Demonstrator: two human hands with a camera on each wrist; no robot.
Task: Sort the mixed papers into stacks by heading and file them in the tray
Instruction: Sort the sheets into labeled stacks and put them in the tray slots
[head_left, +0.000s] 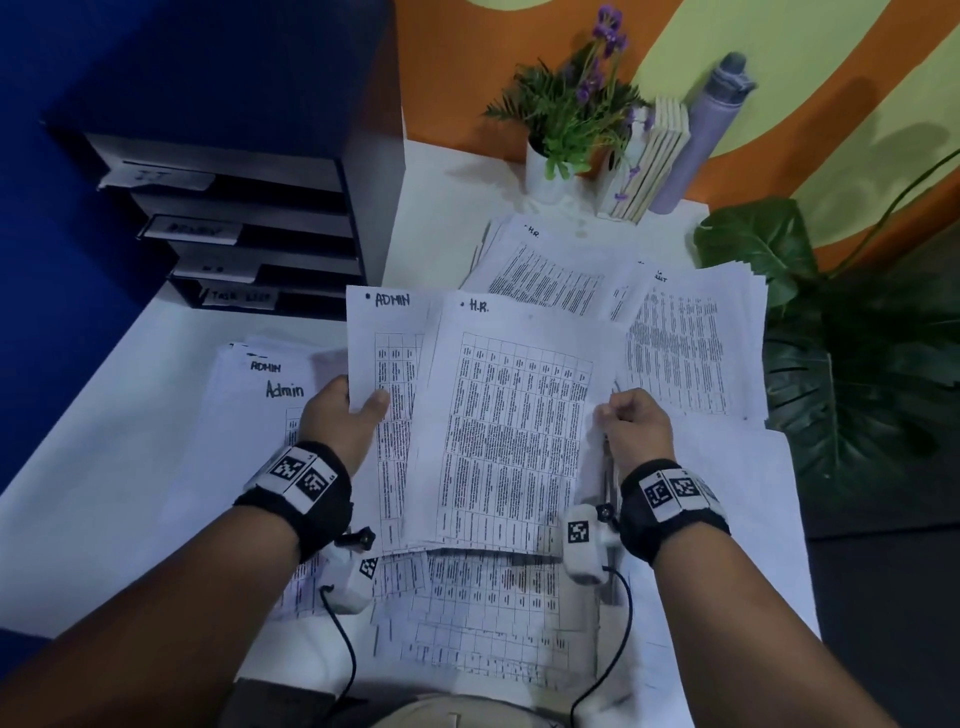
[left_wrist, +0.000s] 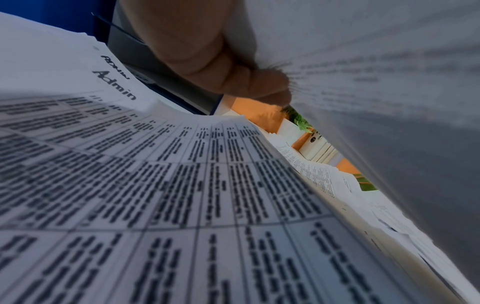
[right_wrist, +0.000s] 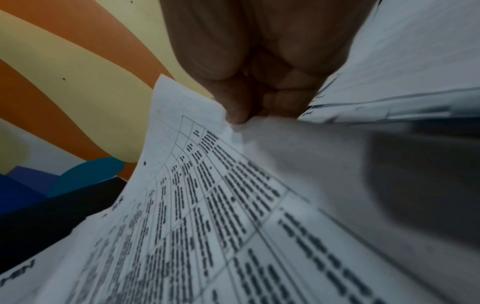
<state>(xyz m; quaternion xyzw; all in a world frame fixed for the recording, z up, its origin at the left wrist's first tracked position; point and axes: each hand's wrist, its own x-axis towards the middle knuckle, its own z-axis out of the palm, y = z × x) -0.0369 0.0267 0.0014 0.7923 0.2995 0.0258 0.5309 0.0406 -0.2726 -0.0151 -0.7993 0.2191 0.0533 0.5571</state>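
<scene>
I see my left hand (head_left: 343, 415) gripping the white printed batch with its ADMIN-headed sheet (head_left: 387, 332) at nine o'clock while my right hand (head_left: 631, 423) pinches the white H.R.-headed sheet (head_left: 509, 415), probably bound for the white H.R. pile (head_left: 545, 265) at one o'clock

The white table (head_left: 104, 467) carries several piles of paper. On its left side lies a stack headed "Admin" (head_left: 260, 410). At the far side lies a stack headed "H.R." (head_left: 545, 270), and just beside it on the right another printed stack (head_left: 691, 353). More printed sheets (head_left: 493, 623) lie at the near edge. In the far left corner stands a black file tray (head_left: 260, 218) with labelled shelves. Along the wall stand a white pot with purple flowers (head_left: 545, 166), some thin books (head_left: 654, 156) and a grey bottle (head_left: 711, 130).
</scene>
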